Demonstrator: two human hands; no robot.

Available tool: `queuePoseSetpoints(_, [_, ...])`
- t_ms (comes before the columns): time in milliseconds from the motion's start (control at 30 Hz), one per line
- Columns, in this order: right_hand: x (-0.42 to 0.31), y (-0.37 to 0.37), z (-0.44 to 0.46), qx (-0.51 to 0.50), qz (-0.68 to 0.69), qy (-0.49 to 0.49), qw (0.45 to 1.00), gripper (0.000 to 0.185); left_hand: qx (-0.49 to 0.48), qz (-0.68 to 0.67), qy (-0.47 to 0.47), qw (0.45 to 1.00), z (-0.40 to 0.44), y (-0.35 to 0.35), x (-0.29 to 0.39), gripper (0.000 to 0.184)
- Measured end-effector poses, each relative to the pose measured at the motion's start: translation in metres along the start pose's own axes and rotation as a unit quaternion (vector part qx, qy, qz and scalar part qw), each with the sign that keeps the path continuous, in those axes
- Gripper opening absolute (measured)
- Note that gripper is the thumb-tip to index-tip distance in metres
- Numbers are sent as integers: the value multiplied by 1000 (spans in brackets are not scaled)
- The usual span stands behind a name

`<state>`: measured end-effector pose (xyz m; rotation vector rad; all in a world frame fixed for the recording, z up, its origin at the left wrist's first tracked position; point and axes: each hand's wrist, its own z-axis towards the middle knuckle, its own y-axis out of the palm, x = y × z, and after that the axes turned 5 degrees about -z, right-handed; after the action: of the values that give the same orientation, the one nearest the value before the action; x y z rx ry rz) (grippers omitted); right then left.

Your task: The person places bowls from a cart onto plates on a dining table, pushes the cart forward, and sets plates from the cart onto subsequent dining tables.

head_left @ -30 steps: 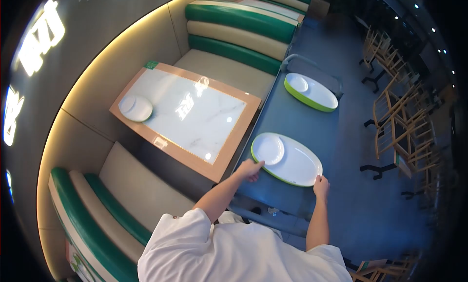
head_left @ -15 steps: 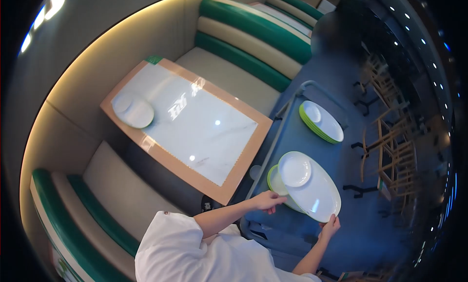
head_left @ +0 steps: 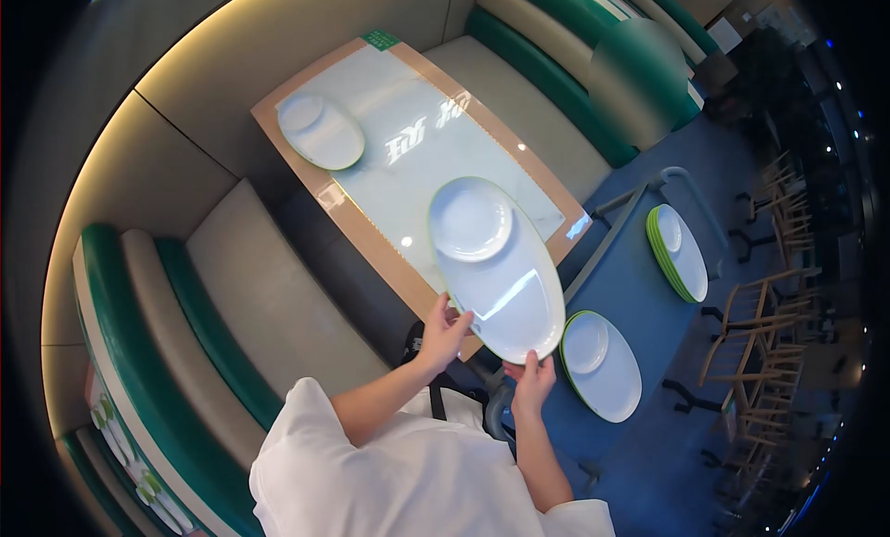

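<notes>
One oval plate (head_left: 334, 143) is down at the wall end of the table (head_left: 380, 222); a 2nd, the held plate (head_left: 519, 300), is in our hands over the aisle end, partly past the table edge. Two more lots sit on the cart (head_left: 630, 277): the far stack (head_left: 686, 263) & the near stack (head_left: 616, 379), count unclear.

L hand (head_left: 445, 335): fingers clamped on the held plate's side rim, thumb on top. R hand (head_left: 531, 384): fingers clamped on its lower end. Plate looks raised; can't tell exact ht. or whether it touches the tabletop.

Edges: marble shows btwn the two table-side plates, so we've room there. Tightest spot is R side, where held plate & near stack look v. close; actual gap unclear. Cart rail (head_left: 593, 263) runs btwn table & far stack. Bench (head_left: 269, 259) is on our L, apart from the plate.
</notes>
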<state>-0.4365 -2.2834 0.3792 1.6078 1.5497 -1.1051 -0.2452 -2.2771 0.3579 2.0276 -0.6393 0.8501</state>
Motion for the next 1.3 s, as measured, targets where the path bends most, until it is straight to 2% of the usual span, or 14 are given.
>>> queuePoseSetpoints(67, [-1,9,0,-40,-44,23,998,28,30,-36,-3,999,13,-29,2,49])
queuePoseSetpoints(133, [16,12,10,-136,-178,-9,975,38,56,-35,-29,997,33,-63,-1,44])
queuePoseSetpoints(167, [40,7,15,-148,-215,-85,962,47,78,-37,-46,995,40,-75,0,43])
queuePoseSetpoints(233, [8,16,-2,-181,-344,-138,911,48,113,-9,-55,992,57,-98,-5,41])
queuePoseSetpoints(267, [10,14,-4,-201,-401,-131,884,46,124,19,-51,991,67,-109,-9,40])
queuePoseSetpoints(300, [9,13,-7,-197,-401,-126,886,46,121,22,-56,991,74,-118,-13,40])
queuePoseSetpoints(367, [6,14,-10,-261,-543,-146,785,41,153,54,-49,986,90,-131,-19,35])
queuePoseSetpoints(567, [10,10,-9,-240,-498,-140,821,36,170,56,-42,983,115,-147,-36,36])
queuePoseSetpoints(633, [10,8,-11,-230,-476,-136,838,34,184,44,-52,980,120,-147,-37,41])
queuePoseSetpoints(833, [8,6,-14,-206,-472,-156,843,28,197,73,-60,976,124,-147,-39,43])
queuePoseSetpoints(1000, [17,2,-13,-169,-470,-244,832,22,194,69,-51,977,122,-148,-43,39])
queuePoseSetpoints(1167, [15,2,-17,-184,-467,-223,836,22,187,54,-48,980,122,-154,-50,36])
queuePoseSetpoints(1233, [16,2,-17,-189,-474,-214,833,22,176,80,-39,980,124,-158,-56,41])
queuePoseSetpoints(1300, [19,0,-18,-172,-471,-246,829,21,184,98,-37,977,122,-158,-61,39])
